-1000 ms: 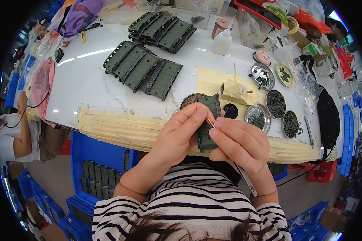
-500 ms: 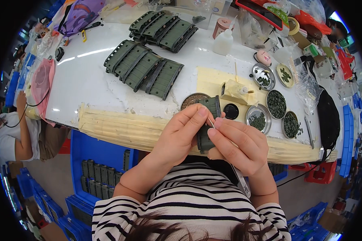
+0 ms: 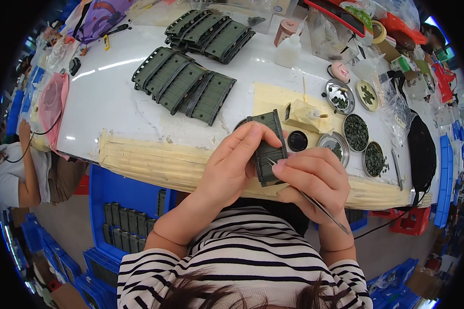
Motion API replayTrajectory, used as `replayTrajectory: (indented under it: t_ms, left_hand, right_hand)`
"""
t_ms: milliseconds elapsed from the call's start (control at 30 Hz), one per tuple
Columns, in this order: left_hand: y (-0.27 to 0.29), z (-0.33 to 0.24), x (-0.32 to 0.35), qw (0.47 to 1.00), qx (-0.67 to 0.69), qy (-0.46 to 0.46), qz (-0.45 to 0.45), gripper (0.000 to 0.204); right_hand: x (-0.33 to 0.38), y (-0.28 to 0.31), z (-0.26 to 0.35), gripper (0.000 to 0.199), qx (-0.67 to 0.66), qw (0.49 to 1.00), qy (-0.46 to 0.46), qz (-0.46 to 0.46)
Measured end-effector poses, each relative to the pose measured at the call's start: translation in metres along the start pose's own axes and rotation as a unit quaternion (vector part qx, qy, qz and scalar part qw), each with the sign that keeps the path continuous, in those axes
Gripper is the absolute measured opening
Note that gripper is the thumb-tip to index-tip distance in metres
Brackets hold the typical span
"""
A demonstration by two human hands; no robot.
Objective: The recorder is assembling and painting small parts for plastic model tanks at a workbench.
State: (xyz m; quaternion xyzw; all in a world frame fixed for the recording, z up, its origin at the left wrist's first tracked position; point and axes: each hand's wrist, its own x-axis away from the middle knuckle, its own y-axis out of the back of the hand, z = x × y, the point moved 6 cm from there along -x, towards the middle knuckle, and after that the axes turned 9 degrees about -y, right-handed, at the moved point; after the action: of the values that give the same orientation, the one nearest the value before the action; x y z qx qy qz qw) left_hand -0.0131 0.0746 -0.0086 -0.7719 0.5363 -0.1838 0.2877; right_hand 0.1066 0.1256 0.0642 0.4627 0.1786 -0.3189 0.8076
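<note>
My left hand [image 3: 232,165] grips a dark green ribbed plastic part [image 3: 269,147] upright over the near table edge, thumb and fingers wrapped round its left side. My right hand [image 3: 314,177] pinches metal tweezers [image 3: 314,203], whose tips touch the part's right side near its middle. Both hands are close together, above my striped shirt.
Two rows of the same green parts [image 3: 183,85] lie on the white table [image 3: 103,103]. Several round metal dishes of small dark pieces [image 3: 354,132] sit at the right, with a beige block [image 3: 307,116] and a white bottle [image 3: 288,49]. Blue crates [image 3: 121,206] stand below; another person [image 3: 20,170] sits at left.
The hands stay in place; my right hand's tweezers have shifted slightly against the green part. Nothing else moved.
</note>
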Motion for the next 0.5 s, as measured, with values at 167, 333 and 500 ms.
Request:
replayTrajectory:
  t_ms: [167, 333, 500]
  left_hand:
    - [0.0, -0.001, 0.003, 0.998, -0.06, 0.006, 0.003, 0.038]
    - [-0.001, -0.002, 0.004, 0.996, -0.085, 0.023, 0.029, 0.043]
    - [0.0, 0.002, 0.002, 0.989, -0.08, 0.106, 0.07, 0.058]
  right_hand:
    - [0.002, -0.005, -0.001, 0.034, 0.014, 1.0, 0.0, 0.017]
    - [-0.003, -0.003, -0.008, 0.03, -0.054, 0.997, -0.036, 0.053]
    - [-0.008, 0.002, -0.02, 0.023, -0.133, 0.983, -0.099, 0.082]
